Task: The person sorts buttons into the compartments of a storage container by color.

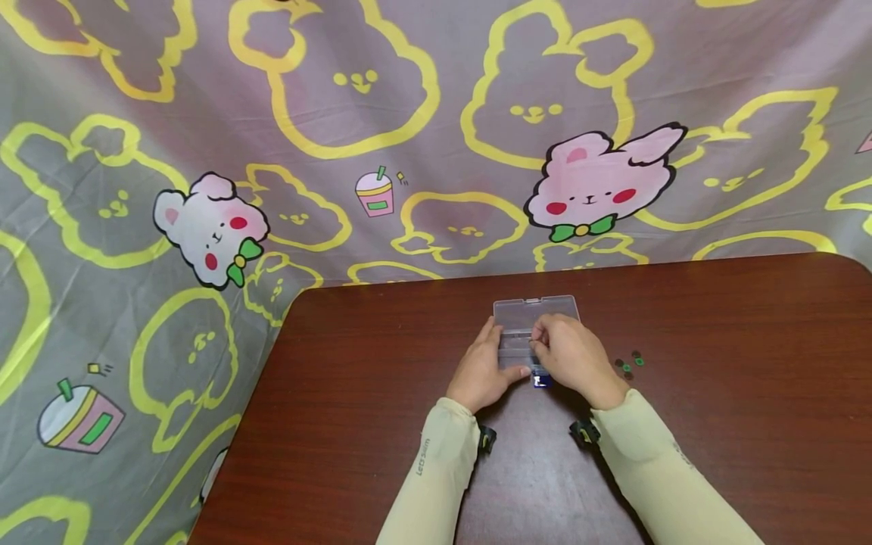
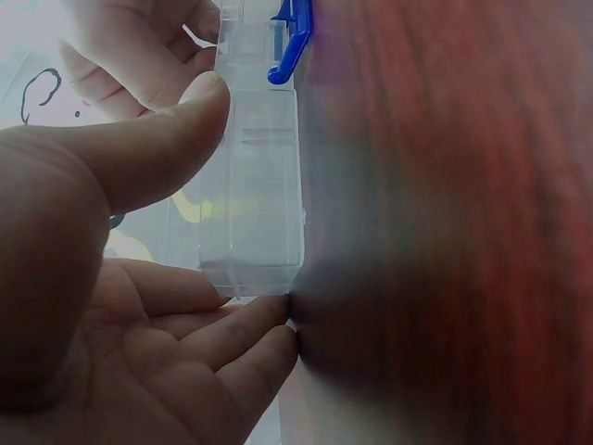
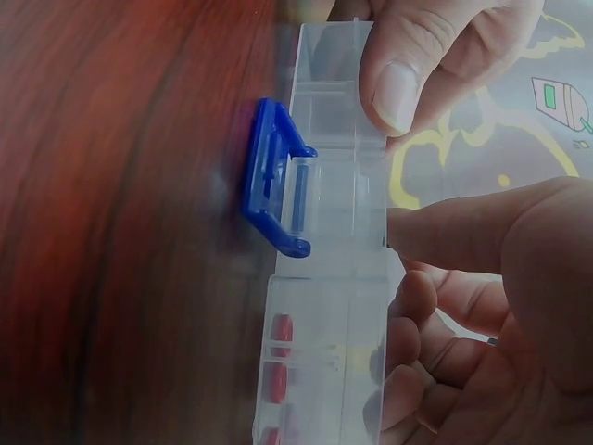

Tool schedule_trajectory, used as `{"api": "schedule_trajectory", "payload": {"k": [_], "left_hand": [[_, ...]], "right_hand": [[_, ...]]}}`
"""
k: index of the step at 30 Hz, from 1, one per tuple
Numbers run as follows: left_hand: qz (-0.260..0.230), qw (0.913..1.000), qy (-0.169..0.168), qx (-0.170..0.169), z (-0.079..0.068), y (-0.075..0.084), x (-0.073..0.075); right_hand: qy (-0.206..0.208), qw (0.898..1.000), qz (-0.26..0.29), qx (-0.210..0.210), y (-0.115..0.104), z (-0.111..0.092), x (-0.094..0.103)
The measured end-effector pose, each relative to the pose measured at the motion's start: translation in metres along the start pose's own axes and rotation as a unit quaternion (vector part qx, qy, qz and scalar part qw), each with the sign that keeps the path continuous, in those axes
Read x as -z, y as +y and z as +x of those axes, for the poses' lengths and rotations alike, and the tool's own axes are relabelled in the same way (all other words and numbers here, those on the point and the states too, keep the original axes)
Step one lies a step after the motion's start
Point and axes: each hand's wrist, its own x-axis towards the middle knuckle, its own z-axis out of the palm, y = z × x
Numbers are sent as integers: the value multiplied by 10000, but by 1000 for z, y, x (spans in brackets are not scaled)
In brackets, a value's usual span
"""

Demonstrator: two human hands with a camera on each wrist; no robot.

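Note:
A clear plastic compartment box (image 1: 511, 362) stands on the table with its lid (image 1: 524, 314) raised at the back. Its blue latch (image 3: 264, 181) hangs down at the front. My left hand (image 1: 481, 371) holds the box's left end, thumb on the front edge and fingers against the side wall. Over the right part of the box, my right hand (image 1: 572, 356) has its fingers bent and the thumb close to the forefinger. A dark sliver shows by the thumb tip, but whether it is held is unclear. Several red pieces (image 3: 279, 382) lie inside the box's right part.
Several small dark and green discs (image 1: 628, 367) lie on the brown table (image 1: 354, 393), right of the right hand. A patterned cloth (image 1: 436, 113) with cartoon bears hangs behind the table and down its left side.

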Motion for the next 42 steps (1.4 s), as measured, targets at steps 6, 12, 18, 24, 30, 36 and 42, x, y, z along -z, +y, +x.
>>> {"api": "schedule_trajectory", "payload": {"k": [6,12,18,24,30,36,42], "left_hand": [[-4,10000,38,-58,1,0,0],[1,10000,61,-70,1,1,1],[-15,10000,47,-55,0,1,1],[-9,10000,18,8,-1,1,1],[1,10000,-11,41,-1,1,1],[-17,10000,-29,89,-1,1,0],[-15,10000,11,83,-1,0,0]], "right_hand": [[-24,10000,-42,13,1,0,0],[-27,10000,-25,22,1,1,1],[-63,10000,-17,-18,1,1,1],[-73,10000,-16,-26,1,0,2],[-78,9999,64,40,2,-2,5],[-69,9999,59,85,3,-4,10],[-11,9999,79,94,3,-7,16]]}}
